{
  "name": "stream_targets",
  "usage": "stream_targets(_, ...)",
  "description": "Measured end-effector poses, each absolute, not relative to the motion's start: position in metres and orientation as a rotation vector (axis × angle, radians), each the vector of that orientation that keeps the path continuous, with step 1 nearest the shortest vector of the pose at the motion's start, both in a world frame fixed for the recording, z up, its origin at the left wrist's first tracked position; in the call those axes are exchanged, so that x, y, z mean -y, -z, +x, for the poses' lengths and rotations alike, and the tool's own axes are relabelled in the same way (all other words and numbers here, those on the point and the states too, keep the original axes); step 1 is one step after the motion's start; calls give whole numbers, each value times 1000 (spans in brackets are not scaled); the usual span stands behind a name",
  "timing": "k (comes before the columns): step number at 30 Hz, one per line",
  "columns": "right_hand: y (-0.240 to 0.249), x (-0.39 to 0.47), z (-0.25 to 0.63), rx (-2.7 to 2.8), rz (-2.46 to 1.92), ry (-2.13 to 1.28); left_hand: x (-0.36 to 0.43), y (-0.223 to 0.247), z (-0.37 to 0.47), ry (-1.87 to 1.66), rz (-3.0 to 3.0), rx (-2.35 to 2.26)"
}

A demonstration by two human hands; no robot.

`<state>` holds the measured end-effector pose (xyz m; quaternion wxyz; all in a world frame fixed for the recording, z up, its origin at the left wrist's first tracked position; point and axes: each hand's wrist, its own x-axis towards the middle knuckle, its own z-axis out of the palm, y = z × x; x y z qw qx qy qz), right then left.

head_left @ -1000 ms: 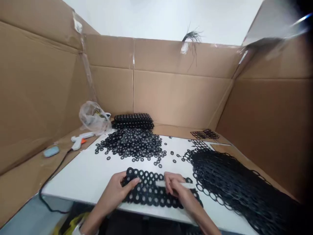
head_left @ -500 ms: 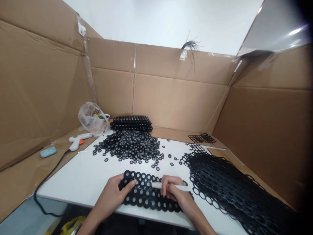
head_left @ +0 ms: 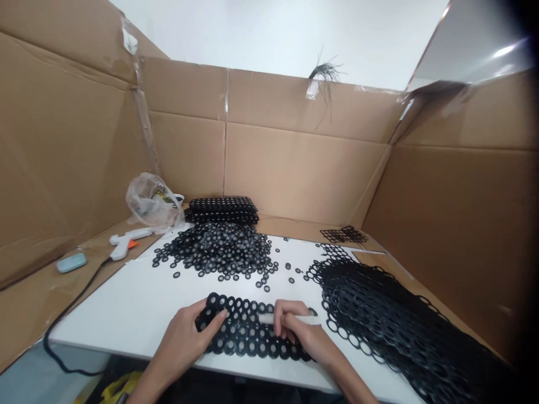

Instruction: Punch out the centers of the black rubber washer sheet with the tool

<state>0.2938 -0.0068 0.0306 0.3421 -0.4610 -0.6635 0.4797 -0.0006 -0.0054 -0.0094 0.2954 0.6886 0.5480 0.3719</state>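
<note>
A black panel of joined rings with pale centres (head_left: pixel 242 331) lies at the front of the white table. My left hand (head_left: pixel 189 331) grips its left end, thumb on top and fingers at the edge or beneath. In my right hand (head_left: pixel 295 322) is a white pen-like stick (head_left: pixel 266 318), held like a pen with its tip over the panel's middle. Whether that tip touches the panel I cannot tell. My right hand covers part of the panel's right end. Beyond the panel spreads a heap of small black rings with pale centres (head_left: pixel 223 249).
Black ring netting (head_left: pixel 379 314) is piled along the right side. Behind the heap stand stacked black panels (head_left: pixel 223 210). A corded white glue gun (head_left: pixel 124 244), a light blue case (head_left: pixel 71 262) and a plastic bag (head_left: pixel 151 202) lie left. Cardboard walls (head_left: pixel 295 163) enclose the table.
The whole view has shifted slightly, with most things now a little further left. Both hands keep their hold, and the white stick stays over the panel.
</note>
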Motion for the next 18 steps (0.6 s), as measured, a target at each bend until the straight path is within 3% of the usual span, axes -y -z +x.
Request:
stream_targets(11, -28, 11, 290, 1726, -1169, -1143, -41, -44, -12, -602, 1853, -1234)
stream_targets(18, -23, 8, 290, 1782, -1137, -1102, -62, -48, 26, -424, 2117, -1196)
